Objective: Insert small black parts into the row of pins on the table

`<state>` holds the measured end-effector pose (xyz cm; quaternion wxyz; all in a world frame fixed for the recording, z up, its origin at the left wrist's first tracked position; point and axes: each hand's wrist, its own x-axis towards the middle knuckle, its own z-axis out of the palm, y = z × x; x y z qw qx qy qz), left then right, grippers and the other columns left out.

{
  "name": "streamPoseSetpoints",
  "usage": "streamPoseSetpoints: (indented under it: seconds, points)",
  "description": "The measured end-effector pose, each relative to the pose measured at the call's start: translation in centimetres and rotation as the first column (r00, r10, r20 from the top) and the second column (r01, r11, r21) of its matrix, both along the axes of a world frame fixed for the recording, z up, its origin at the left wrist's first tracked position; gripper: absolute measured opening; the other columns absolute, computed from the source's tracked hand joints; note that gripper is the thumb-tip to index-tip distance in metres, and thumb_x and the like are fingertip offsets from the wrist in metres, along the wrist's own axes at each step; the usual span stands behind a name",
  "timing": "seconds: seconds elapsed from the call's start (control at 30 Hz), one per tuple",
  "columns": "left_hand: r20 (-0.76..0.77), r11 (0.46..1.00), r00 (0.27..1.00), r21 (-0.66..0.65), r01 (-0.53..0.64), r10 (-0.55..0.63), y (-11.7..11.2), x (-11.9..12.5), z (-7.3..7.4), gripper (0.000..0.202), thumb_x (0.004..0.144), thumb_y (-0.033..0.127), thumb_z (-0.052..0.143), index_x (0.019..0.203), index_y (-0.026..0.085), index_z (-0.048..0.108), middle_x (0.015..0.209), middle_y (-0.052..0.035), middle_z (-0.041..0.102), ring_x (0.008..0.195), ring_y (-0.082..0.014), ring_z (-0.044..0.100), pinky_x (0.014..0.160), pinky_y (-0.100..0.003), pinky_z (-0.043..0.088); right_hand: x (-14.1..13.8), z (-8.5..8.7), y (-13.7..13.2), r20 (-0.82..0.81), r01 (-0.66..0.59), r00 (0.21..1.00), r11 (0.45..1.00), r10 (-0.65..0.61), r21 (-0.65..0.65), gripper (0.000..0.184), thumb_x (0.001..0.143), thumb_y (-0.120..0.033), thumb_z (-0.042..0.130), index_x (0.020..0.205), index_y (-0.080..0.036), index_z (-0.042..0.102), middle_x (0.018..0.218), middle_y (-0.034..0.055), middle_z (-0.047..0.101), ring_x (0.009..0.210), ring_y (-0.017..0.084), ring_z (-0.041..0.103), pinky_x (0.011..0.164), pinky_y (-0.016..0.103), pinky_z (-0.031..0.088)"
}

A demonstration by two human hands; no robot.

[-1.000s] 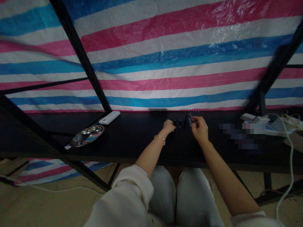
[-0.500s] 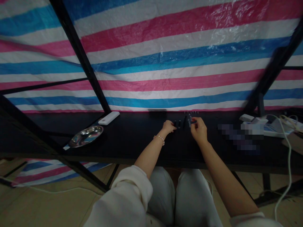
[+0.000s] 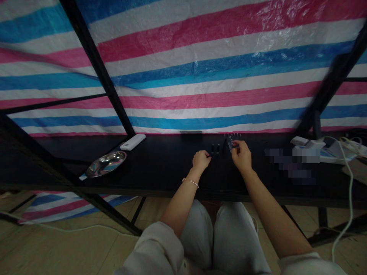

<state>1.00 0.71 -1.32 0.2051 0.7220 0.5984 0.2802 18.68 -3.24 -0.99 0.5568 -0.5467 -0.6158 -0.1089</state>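
Observation:
My left hand [image 3: 201, 160] rests low over the black table [image 3: 160, 168], its fingers curled together; whatever might be in them is hidden. Just beyond its fingertips, apart from them, stand two short dark cylinders [image 3: 218, 149]. My right hand [image 3: 241, 154] has thumb and fingers pinched around something small and dark, too small to name. Beside those fingertips runs a column of small greyish pieces [image 3: 230, 144]. A thin dark stick-like thing [image 3: 224, 146] lies between the column and the cylinders. Farther back is a row of tiny light pieces [image 3: 233, 134].
To the left are a shiny metal dish [image 3: 106, 164] and a white oblong device [image 3: 133, 142]. White plugs and a power strip [image 3: 329, 156] with cables lie at the right, near a blurred patch [image 3: 289, 166]. Black frame posts [image 3: 94, 65] rise before a striped sheet [image 3: 215, 68].
My left hand has drawn back toward me and slightly left, away from the dark cylinders. My right hand stays pinched by the column of small pieces.

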Motion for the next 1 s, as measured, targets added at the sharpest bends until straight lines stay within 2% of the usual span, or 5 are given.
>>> streamPoseSetpoints:
  seconds: [0.2,0.57,0.67,0.83,1.0]
  points:
    - [0.080,0.997,0.994,0.050,0.065,-0.069,-0.5,-0.3,0.0,0.009,0.070,0.023,0.060,0.072,0.018,0.066,0.069,-0.0029,0.064,0.061,-0.0115,0.055,0.059,-0.022,0.040,0.1,-0.1,0.0,0.006,0.029,1.000,1.000,-0.029,-0.006,0.029,0.070,-0.014,0.041,0.096,-0.018,0.053,0.085,0.0063,0.057,0.063,0.015,0.053,0.058,0.030,0.045]
    - [0.154,0.986,0.984,0.152,0.070,-0.093,-0.4,-0.4,-0.2,0.011,0.070,0.023,0.056,0.070,0.017,0.064,0.062,0.0000,0.061,0.056,-0.0088,0.051,0.055,-0.021,0.035,0.0,0.0,-0.2,-0.004,0.049,0.999,0.998,-0.049,-0.043,0.027,0.070,-0.016,0.041,0.094,-0.017,0.053,0.085,0.0066,0.057,0.065,0.016,0.053,0.062,0.031,0.044]
    - [0.171,0.983,0.981,0.171,0.066,-0.096,-0.4,-0.4,-0.1,0.011,0.071,0.024,0.056,0.070,0.017,0.064,0.060,0.0007,0.060,0.055,-0.0084,0.049,0.053,-0.021,0.034,-0.1,0.1,-0.3,-0.052,0.117,0.991,0.986,-0.124,-0.115,0.025,0.071,-0.019,0.042,0.094,-0.018,0.053,0.088,0.0068,0.057,0.066,0.016,0.053,0.063,0.032,0.044]
    - [0.193,0.978,0.976,0.201,0.061,-0.100,-0.4,-0.4,-0.1,0.011,0.071,0.024,0.056,0.071,0.016,0.064,0.059,0.0013,0.058,0.055,-0.0083,0.049,0.054,-0.020,0.034,0.4,-0.3,0.1,-0.145,0.260,0.931,0.888,-0.334,-0.379,0.041,0.068,-0.031,0.050,0.106,-0.016,0.045,0.095,0.0087,0.056,0.079,0.021,0.055,0.067,0.034,0.043]
    - [0.193,0.978,0.975,0.197,0.075,-0.113,-0.5,-0.4,-0.1,0.011,0.072,0.024,0.056,0.070,0.016,0.064,0.057,0.0014,0.057,0.054,-0.0083,0.048,0.054,-0.020,0.034,1.3,-1.6,1.0,-0.075,0.249,0.932,0.775,-0.355,-0.581,0.046,0.065,-0.033,0.055,0.104,-0.010,0.048,0.095,0.0137,0.057,0.086,0.025,0.056,0.074,0.035,0.044]
